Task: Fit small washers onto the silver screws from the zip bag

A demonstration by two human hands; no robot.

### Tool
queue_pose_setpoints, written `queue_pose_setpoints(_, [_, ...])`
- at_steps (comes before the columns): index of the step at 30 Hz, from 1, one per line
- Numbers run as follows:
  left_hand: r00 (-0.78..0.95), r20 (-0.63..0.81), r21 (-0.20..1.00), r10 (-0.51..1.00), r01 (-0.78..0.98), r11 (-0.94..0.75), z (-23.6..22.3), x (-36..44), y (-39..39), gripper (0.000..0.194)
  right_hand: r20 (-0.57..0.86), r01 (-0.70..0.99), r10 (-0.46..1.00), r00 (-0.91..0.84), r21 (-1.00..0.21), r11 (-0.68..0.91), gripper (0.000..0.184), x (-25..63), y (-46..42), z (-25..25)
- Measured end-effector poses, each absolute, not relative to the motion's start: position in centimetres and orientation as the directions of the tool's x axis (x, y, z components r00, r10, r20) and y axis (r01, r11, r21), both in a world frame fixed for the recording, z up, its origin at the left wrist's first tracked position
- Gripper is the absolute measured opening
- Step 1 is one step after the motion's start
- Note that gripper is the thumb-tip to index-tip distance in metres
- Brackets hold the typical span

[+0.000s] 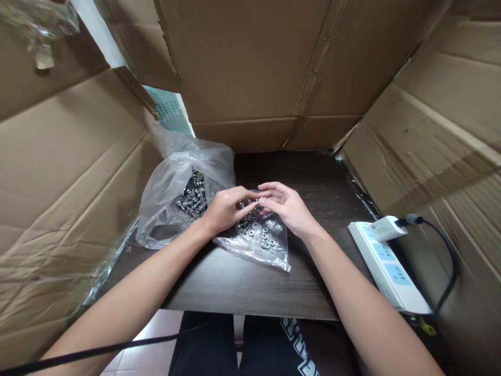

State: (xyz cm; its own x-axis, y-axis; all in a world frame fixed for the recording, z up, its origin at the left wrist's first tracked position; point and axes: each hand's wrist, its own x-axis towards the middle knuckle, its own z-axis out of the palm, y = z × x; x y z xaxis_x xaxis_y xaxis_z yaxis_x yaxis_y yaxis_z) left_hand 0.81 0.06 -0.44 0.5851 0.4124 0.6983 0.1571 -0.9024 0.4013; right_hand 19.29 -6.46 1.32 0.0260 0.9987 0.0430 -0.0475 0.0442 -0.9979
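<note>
Cardboard walls [254, 62] surround the table [324, 188]. Left hand [225, 209] and right hand [289, 209] nearly meet, fingers [276, 186] loosely curled, grip impossible to tell; nuts [265, 237] lie beneath and nearer, in or on a plastic bag [270, 260].

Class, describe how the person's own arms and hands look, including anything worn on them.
Both the left hand and the right hand are ungloved. The left forearm and right forearm are bare, tapering towards the wrists, with no sleeve, watch or bracelet visible. A thin black cord or strap crosses before the left forearm.
</note>
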Motion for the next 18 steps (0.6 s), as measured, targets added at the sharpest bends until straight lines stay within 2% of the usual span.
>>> queue_pose_setpoints(2, [0.597, 0.692, 0.394, 0.405, 0.157, -0.906, -0.42, 0.83, 0.04, 0.013, 0.021, 0.057, 0.995, 0.100, -0.998, 0.015, 0.029, 19.36, -6.35, 1.08])
queue_pose_setpoints(4, [0.596, 0.690, 0.398, 0.411, 0.163, -0.903, -0.40, 0.81, 0.09, 0.013, 0.006, 0.102, 0.986, 0.167, -0.995, -0.012, 0.027, 19.42, -6.28, 0.97])
queue_pose_setpoints(6, [0.584, 0.690, 0.410, 0.428, 0.171, -0.896, -0.39, 0.74, 0.21, 0.013, 0.001, 0.017, 0.990, 0.141, -1.000, -0.001, 0.027, 19.50, -6.33, 1.09])
queue_pose_setpoints(8, [0.578, 0.691, 0.417, 0.434, 0.172, -0.892, -0.42, 0.65, 0.32, 0.014, 0.028, -0.084, 0.998, 0.057, -0.996, 0.033, 0.039, 19.59, -6.44, 1.30])
queue_pose_setpoints(10, [0.581, 0.689, 0.419, 0.434, 0.169, -0.892, -0.46, 0.61, 0.37, 0.014, 0.041, -0.116, 0.999, 0.000, -0.992, 0.041, 0.046, 19.68, -6.52, 1.37])
queue_pose_setpoints(14, [0.592, 0.678, 0.420, 0.436, 0.174, -0.891, -0.43, 0.70, 0.25, 0.013, -0.003, 0.006, 0.999, 0.052, -1.000, -0.003, 0.029, 19.78, -6.28, 0.94])
queue_pose_setpoints(18, [0.593, 0.678, 0.417, 0.435, 0.177, -0.891, -0.35, 0.78, 0.16, 0.013, -0.014, 0.041, 0.993, 0.119, -0.999, -0.019, 0.032, 19.74, -5.92, 0.61])
